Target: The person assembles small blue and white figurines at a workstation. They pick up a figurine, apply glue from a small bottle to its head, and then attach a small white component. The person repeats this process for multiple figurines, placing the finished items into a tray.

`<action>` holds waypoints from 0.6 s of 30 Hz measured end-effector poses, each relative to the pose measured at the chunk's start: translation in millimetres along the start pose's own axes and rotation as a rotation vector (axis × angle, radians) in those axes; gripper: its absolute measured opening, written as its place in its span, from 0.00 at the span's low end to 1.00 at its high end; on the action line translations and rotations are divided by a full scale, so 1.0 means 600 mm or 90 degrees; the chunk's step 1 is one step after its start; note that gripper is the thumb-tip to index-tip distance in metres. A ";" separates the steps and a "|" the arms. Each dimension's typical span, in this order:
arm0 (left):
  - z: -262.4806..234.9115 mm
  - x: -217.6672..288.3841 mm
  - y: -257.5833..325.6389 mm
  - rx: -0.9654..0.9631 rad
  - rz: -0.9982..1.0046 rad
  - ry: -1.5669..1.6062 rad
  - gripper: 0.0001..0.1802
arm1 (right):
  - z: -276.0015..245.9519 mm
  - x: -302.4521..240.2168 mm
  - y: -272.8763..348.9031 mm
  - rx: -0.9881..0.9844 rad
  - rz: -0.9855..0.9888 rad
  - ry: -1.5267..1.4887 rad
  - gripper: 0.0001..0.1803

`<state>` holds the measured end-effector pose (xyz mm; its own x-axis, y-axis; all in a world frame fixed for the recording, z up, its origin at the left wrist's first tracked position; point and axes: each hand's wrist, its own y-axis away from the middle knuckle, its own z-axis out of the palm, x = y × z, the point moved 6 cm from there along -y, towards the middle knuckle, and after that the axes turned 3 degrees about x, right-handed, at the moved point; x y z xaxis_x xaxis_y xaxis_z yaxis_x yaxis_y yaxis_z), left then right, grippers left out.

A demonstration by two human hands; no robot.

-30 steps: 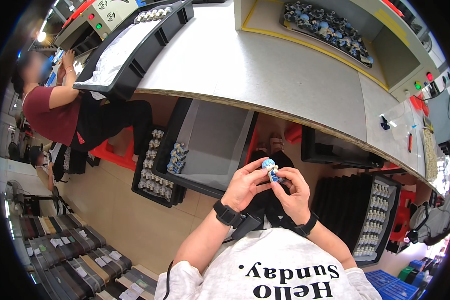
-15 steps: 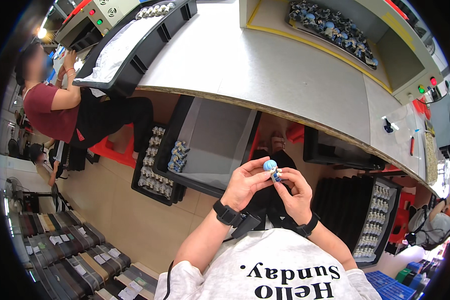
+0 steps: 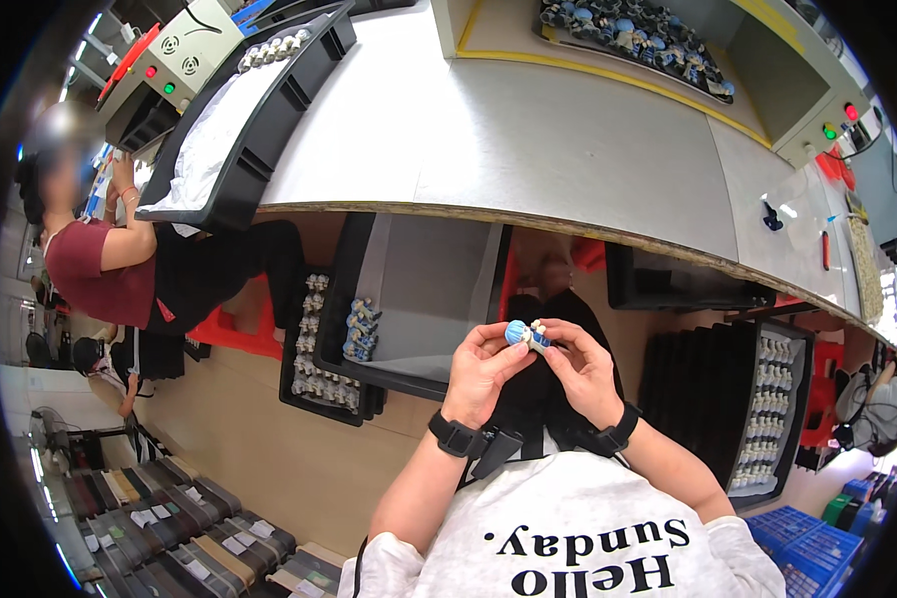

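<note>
A small figurine with light blue hair (image 3: 517, 333) and a blue-and-white body is held between my two hands above my lap. My left hand (image 3: 479, 377) pinches it at the head end with thumb and fingers. At the body end my right hand (image 3: 582, 371) grips it the same way. The figurine lies tilted on its side, head toward the left. Part of its body is covered by my fingers. Just beyond my left hand is a black tray (image 3: 429, 299) with a grey liner, holding a small group of blue-haired figurines (image 3: 362, 330) at its left side.
Ahead runs a grey worktable edge (image 3: 588, 231). On it are a black lined bin (image 3: 231, 164) and a machine housing (image 3: 802, 140) with a tray of blue-haired figurines (image 3: 638, 40). Trays of white pieces stand left (image 3: 314, 339) and right (image 3: 767, 409). A co-worker (image 3: 100, 249) sits left.
The figurine has turned from nearly upright to lying sideways, its head now pointing left. Both hands still hold it. The whole view has shifted slightly.
</note>
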<state>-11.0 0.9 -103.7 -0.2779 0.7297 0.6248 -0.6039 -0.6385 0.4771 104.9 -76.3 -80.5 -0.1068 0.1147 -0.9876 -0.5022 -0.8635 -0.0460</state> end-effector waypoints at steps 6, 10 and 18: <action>-0.015 -0.011 -0.002 0.014 -0.020 0.010 0.15 | 0.001 0.007 0.004 0.002 0.037 0.019 0.11; -0.019 -0.018 -0.005 0.025 -0.043 0.004 0.14 | -0.004 0.013 0.006 0.010 0.062 0.020 0.11; -0.025 -0.025 -0.011 0.031 -0.066 0.012 0.14 | -0.005 0.027 0.003 0.007 0.089 0.033 0.10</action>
<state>-14.1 -2.0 -125.4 -0.2300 0.7969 0.5586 -0.5934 -0.5698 0.5685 104.8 -77.4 -97.0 -0.1324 -0.0315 -0.9907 -0.4951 -0.8638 0.0937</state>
